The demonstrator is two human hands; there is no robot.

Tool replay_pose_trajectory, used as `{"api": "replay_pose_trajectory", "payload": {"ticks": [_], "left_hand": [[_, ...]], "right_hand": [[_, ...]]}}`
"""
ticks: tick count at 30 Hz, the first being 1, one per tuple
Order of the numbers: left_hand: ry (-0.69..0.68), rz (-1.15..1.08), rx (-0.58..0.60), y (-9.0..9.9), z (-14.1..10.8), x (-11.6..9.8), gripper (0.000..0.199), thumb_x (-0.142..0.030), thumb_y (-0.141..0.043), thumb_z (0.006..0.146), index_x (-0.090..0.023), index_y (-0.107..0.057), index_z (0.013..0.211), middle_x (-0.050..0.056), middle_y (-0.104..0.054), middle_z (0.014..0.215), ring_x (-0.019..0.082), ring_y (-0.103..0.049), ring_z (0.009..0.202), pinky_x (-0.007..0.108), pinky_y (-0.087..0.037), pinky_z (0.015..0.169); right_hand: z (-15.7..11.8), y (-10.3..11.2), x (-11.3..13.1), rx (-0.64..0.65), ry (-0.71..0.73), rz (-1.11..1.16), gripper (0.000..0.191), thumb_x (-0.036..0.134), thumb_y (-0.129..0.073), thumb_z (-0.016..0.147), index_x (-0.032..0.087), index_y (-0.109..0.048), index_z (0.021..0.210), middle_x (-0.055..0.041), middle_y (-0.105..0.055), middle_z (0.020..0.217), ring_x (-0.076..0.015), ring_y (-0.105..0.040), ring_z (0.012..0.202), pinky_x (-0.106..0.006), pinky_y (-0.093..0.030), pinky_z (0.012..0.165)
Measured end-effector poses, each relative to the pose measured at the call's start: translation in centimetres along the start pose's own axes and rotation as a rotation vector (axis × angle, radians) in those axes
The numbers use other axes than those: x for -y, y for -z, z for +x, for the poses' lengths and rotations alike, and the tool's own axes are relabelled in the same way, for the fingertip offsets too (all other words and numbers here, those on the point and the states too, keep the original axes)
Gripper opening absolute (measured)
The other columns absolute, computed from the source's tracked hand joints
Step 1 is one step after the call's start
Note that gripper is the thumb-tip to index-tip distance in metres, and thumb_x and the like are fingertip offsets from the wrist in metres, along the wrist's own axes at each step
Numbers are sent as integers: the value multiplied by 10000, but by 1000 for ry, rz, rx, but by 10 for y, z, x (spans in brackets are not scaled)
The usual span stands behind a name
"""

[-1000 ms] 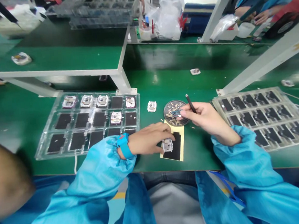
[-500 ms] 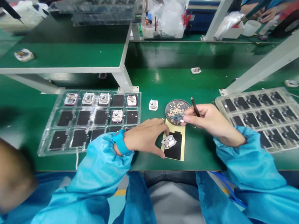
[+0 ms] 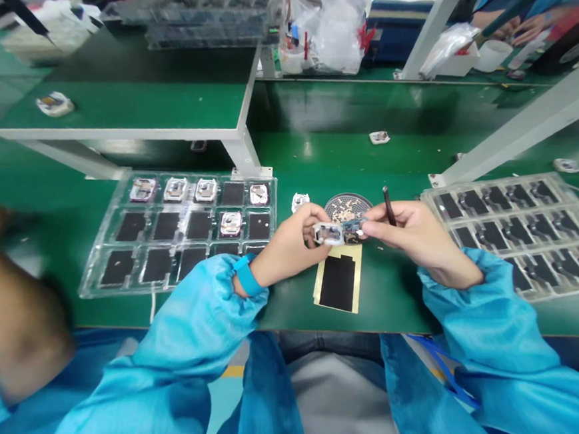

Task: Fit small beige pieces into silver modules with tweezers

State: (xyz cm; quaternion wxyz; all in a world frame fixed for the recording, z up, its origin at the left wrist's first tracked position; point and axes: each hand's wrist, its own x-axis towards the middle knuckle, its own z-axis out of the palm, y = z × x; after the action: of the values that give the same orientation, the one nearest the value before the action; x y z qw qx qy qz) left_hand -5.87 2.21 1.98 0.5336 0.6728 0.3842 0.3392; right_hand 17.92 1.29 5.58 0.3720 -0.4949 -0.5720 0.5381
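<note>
Your left hand (image 3: pixel 292 245) grips a white housing (image 3: pixel 328 234) above the near-left edge of the round dish (image 3: pixel 347 206). Your right hand (image 3: pixel 414 237) pinches a small bluish part (image 3: pixel 352 226) over the dish and also holds a dark, slender tool (image 3: pixel 388 206), end upward. The housing and the part are side by side; contact between them cannot be confirmed. The part is outside the housing, so these two appear unassembled.

On the near side of the dish, a black pad on a yellow backing sheet (image 3: pixel 336 283) lies on the tabletop (image 3: pixel 287 311). The pad appears unpeeled. Just left of the dish is a loose housing (image 3: pixel 300 201), outside any tray.

Further left of the dish, the left tray (image 3: pixel 101 240) carries five visible housings, four in the far row and one in the middle row. Other compartments show black pads without a housing. Whether the five units are finished cannot be determined. Right of the dish, the right tray (image 3: pixel 558 186) shows rows of dark pieces. Another housing (image 3: pixel 379 138) rests beyond the dish, to its right.
</note>
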Motion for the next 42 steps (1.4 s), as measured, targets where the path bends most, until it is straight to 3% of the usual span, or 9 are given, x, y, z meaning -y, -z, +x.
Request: {"api": "replay_pose_trajectory", "payload": {"ticks": [4,7,14,23,33,42], "left_hand": [[27,-344,-38,-2,7,7,462,-120,-797,728,-172,-563,1123,59,-713,980,166,-708,879,266,-539,738],[60,-423,-18,-4,7,11,518,-118,-817,727,-163,-585,1188,77,-730,1014,174,-719,906,281,-559,780],[20,-257,-71,-8,3,10,482,-101,-787,755,-163,-605,1197,82,-713,1074,139,-680,861,257,-534,749],[-31,-161,-103,-10,2,13,455,-186,-806,796,-177,-616,1209,64,-704,1031,137,-648,855,242,-504,697],[-138,30,-220,-13,1,11,380,-221,-787,836,-193,-693,1203,61,-760,1039,151,-704,856,269,-569,739],[-188,130,-308,-12,-2,13,393,-349,-799,850,-210,-754,1214,70,-787,1098,174,-708,834,327,-605,810]], "right_hand": [[0,-2,0,26,22,-68,271,440,-826,806,183,-769,743,-22,-698,673,-117,-566,576,-262,-408,530],[1,-7,-5,14,39,-100,288,454,-820,804,184,-758,724,-21,-703,672,-133,-596,613,-275,-454,594],[6,-22,-20,-51,0,-129,296,460,-813,795,176,-759,734,-15,-701,643,-135,-585,601,-268,-438,601],[11,-21,-31,-79,-37,-109,338,482,-776,830,169,-729,712,-10,-678,642,-117,-536,597,-267,-400,608],[12,-26,-33,-88,-72,-15,365,484,-789,817,172,-688,658,25,-568,540,-73,-376,474,-244,-241,453],[11,-30,-31,-114,-51,51,374,524,-823,766,182,-692,687,22,-573,558,-92,-446,500,-246,-316,463]]}}
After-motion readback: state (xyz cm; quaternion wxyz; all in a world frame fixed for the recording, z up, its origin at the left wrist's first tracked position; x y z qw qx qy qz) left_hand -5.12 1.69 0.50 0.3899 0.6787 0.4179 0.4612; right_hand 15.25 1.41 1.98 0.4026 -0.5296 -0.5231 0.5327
